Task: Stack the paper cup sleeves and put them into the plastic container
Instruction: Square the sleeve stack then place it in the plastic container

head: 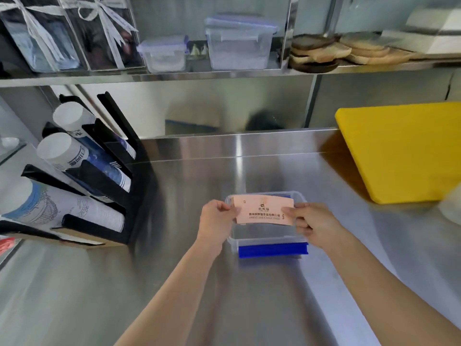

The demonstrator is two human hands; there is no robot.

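Observation:
A flat stack of pale pink paper cup sleeves (263, 211) with dark printed text is held level just above a clear plastic container (265, 239) with blue clips, which stands on the steel counter. My left hand (219, 219) pinches the stack's left end. At the right end, my right hand (311, 223) grips it between thumb and fingers. The sleeves cover the container's far half; its near part looks bare inside.
A black rack of stacked paper cups (74, 171) stands at the left. A yellow cutting board (404, 151) leans at the right. The shelf above carries lidded plastic boxes (239, 43), wrapped packages and wooden plates (344, 49).

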